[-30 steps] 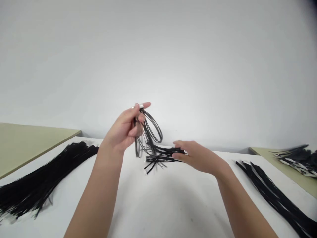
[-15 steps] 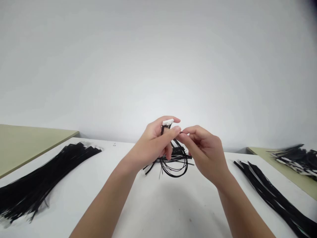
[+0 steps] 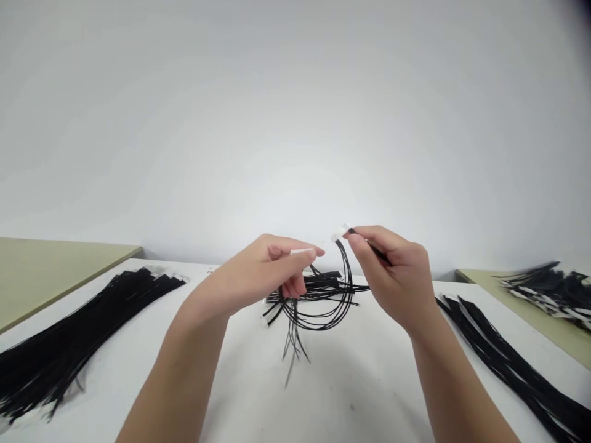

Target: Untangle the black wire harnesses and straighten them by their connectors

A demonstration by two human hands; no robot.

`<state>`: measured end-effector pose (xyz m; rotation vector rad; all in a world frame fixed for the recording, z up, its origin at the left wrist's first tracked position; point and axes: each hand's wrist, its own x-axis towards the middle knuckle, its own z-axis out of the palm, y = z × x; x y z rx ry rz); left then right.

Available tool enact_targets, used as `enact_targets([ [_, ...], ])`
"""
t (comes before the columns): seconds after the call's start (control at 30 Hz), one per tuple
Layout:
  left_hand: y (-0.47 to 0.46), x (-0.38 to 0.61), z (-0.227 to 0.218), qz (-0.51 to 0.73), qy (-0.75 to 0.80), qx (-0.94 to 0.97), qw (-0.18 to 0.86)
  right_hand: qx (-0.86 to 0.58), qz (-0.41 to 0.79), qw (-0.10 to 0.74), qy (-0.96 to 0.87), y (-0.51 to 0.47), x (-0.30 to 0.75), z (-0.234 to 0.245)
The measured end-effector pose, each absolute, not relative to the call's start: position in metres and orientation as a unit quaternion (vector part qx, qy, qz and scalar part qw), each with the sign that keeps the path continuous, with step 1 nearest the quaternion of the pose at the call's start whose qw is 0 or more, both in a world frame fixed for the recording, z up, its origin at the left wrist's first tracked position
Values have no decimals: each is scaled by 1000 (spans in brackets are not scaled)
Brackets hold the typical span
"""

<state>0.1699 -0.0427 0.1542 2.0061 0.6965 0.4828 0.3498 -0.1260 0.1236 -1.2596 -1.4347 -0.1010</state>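
Observation:
My left hand [image 3: 281, 267] is closed, its thumb and forefinger pinching a long white connector [image 3: 302, 251]. Thin black wires [image 3: 344, 289] curve in a loop from below this hand up to a small white connector [image 3: 340, 232]. That small connector is at the fingertips of my right hand [image 3: 392, 264], which is closed in a pinch. A black strand [image 3: 378, 253] also runs back along the right fingers. Loose wire ends [image 3: 293, 344] dangle beneath my left hand. Beyond the hands, more black cables [image 3: 323, 284] lie on the white table.
A thick bundle of black cables [image 3: 87, 335] spreads over the table's left side. Other long black cables [image 3: 508, 363] lie at the right. On the green surface [image 3: 480, 280] at far right sits a pile of black and white cables [image 3: 549, 292]. A pale wall [image 3: 295, 123] rises behind.
My hands have drawn apart, the left going left and slightly down. A small white connector now shows at my right fingertips, and loose wire ends now hang below my left hand.

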Motion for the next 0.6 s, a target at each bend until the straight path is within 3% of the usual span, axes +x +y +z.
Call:
enact_targets([
  [0.13,-43,169,153,219,247,823,463,-491,24,591,-639,-133,352,130],
  [0.33,-41,172,151,228,206,762,571,-403,141,602,-675,-129,353,124],
  [0.6,-42,180,142,251,160,731,614,-452,170,607,-631,-120,341,120],
])
